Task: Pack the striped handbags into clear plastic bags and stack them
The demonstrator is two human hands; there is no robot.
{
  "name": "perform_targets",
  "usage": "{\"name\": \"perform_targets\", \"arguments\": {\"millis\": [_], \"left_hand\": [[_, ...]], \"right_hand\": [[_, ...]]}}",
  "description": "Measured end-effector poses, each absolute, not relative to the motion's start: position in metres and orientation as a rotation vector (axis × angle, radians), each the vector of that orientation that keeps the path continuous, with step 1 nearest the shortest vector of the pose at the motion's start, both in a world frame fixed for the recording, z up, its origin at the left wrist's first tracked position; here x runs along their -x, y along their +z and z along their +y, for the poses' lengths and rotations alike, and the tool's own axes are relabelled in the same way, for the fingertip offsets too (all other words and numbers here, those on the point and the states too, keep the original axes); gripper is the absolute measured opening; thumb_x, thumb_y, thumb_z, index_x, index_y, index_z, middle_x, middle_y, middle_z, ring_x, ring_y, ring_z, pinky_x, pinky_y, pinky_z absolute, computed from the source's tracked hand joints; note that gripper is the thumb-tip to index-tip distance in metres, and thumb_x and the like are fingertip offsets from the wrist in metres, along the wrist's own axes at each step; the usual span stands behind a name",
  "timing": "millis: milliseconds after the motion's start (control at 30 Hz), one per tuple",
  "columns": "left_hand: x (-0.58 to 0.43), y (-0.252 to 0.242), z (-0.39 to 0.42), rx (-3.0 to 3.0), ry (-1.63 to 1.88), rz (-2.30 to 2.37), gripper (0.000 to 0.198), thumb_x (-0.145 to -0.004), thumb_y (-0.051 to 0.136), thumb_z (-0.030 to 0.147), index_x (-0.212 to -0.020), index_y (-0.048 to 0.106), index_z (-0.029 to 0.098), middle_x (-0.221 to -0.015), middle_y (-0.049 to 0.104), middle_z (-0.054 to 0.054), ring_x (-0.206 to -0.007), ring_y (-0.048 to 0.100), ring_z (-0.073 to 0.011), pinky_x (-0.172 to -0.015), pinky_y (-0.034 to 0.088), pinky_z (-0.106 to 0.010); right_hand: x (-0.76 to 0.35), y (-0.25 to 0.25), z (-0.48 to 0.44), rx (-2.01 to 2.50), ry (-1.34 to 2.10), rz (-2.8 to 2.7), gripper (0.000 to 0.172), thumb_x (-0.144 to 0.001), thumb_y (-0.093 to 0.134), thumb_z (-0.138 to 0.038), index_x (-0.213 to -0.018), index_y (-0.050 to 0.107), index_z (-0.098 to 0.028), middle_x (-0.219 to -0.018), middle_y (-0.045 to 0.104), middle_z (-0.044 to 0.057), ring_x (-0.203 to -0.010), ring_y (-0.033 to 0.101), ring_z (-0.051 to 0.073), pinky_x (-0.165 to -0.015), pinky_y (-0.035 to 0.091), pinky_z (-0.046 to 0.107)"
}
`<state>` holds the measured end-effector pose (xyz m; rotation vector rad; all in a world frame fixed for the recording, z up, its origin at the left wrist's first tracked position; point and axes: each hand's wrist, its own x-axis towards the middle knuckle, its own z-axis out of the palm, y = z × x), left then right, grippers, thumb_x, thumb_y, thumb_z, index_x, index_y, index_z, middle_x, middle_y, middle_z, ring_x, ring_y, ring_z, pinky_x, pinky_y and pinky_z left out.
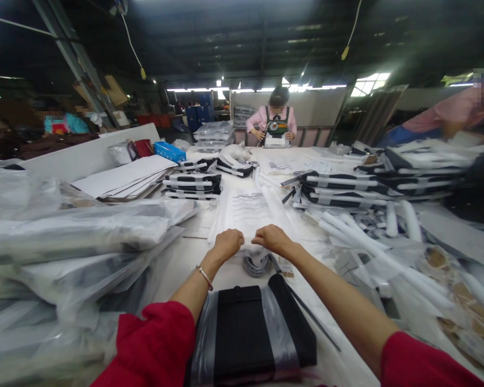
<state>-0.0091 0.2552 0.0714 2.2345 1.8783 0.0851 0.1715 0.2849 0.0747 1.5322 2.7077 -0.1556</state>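
Observation:
Both hands are out in front, close together at the near edge of a clear plastic bag (252, 209) printed with lines of text. My left hand (229, 243), with a bracelet on its wrist, has its fingers closed on that edge. A short way to its right, my right hand (272, 239) pinches the same edge. A coiled grey strap (256, 265) lies just below the hands. Nearest my body is a black bag (239, 328) with grey plastic film bands wrapped around it.
Plastic-wrapped packages (72, 236) are piled at left, near white sheets (129, 174) and a blue box (170, 151). Stacked black bags (342, 188) and white padded tubes (371, 252) lie at right. Across the table a co-worker (272, 121) handles something; another person leans in at far right.

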Motion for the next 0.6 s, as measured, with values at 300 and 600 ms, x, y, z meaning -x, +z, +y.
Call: {"name": "perform_targets", "arguments": {"millis": [300,600], "left_hand": [[0.018,0.059,0.239,-2.320,0.202,2.033,0.023,-0.099,0.042,0.034,-0.117,0.053,0.024,-0.111,0.067,-0.007,-0.103,0.064,-0.0218,-0.079,0.046,-0.030],[0.074,0.047,0.225,-1.910,0.119,2.495,0.032,-0.093,0.033,0.010,-0.114,0.057,0.010,-0.107,0.066,-0.021,-0.105,0.065,-0.0319,-0.081,0.048,-0.040]], "right_hand": [[-0.188,0.060,0.289,-1.676,0.029,2.583,0.021,-0.094,0.049,-0.022,-0.104,0.067,-0.018,-0.107,0.071,0.013,-0.099,0.067,0.026,-0.077,0.046,0.032],[-0.254,0.065,0.304,-2.205,0.003,2.282,0.023,-0.095,0.047,-0.028,-0.106,0.063,-0.016,-0.102,0.071,0.016,-0.097,0.067,0.028,-0.076,0.046,0.035]]}}
